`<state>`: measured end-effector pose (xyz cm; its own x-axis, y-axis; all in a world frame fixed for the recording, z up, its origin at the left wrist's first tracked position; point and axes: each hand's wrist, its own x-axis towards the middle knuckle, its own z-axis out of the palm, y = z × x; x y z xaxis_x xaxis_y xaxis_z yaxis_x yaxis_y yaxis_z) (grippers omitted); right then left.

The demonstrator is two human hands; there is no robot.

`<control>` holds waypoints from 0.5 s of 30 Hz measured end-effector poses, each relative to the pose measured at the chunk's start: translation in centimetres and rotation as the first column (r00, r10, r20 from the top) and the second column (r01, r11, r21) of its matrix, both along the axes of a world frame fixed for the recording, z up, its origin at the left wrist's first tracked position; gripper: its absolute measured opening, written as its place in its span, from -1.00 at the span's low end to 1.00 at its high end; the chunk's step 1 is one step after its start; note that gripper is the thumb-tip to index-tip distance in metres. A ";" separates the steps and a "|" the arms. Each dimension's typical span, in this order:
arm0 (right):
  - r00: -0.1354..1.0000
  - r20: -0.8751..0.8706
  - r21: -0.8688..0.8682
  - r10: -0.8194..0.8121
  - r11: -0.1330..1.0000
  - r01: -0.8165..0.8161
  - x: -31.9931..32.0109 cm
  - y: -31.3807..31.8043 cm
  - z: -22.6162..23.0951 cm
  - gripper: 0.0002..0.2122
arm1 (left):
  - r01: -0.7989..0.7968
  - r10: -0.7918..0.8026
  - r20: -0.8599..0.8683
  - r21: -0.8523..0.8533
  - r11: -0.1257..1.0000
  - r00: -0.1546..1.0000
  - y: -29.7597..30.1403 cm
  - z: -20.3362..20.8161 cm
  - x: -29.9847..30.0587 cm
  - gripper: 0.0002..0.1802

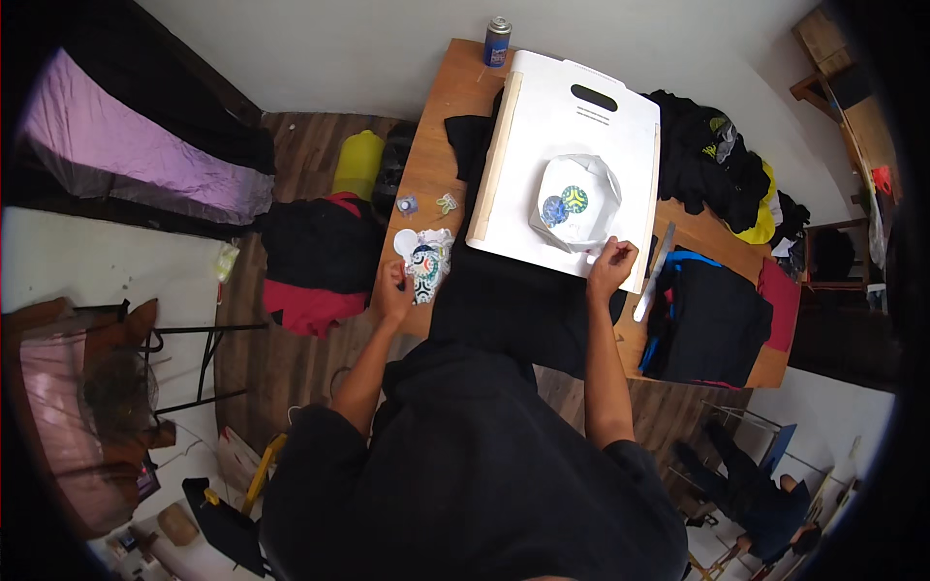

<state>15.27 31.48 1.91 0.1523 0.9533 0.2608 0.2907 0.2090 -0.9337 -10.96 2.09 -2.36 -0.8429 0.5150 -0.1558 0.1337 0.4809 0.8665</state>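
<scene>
My left hand [392, 292] is at the table's left edge with its fingers curled, beside a small pile of round patterned patches [426, 269]. Whether a patch is between its fingertips is too small to tell. My right hand [612, 265] is closed, thumb against fingers, over the near right edge of a white board [630, 136] with a slot handle. Close by its fingertips is the crumpled rim of a white, thin-walled open bag [608, 174] on the board. Inside the bag lie a yellow-green round patch [574, 199] and a blue one [554, 210].
Two small pieces, one blue-grey [407, 204] and one greenish [447, 203], lie above the pile. A spray can [497, 43] stands at the far edge. Folded dark clothes [712, 320] and a metal ruler-like strip [655, 273] lie right. Another person [765, 504] is at lower right.
</scene>
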 end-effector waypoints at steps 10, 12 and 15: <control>0.997 -0.048 0.000 0.062 0.998 -0.062 0.1 0.1 -0.2 -0.87 | -0.063 0.038 -0.141 -0.173 0.983 0.989 0.8 -1.7 -2.1 -0.55; 0.997 -0.050 -0.016 0.052 0.998 -0.053 0.1 -0.1 -0.2 -0.87 | -0.064 0.038 -0.152 -0.166 0.984 0.988 0.6 -2.5 -2.3 -0.57; 0.998 -0.052 -0.018 0.042 0.999 -0.043 0.2 0.1 -0.3 -0.88 | -0.078 0.058 -0.168 -0.115 0.990 0.984 -0.2 -3.7 -3.0 -0.57</control>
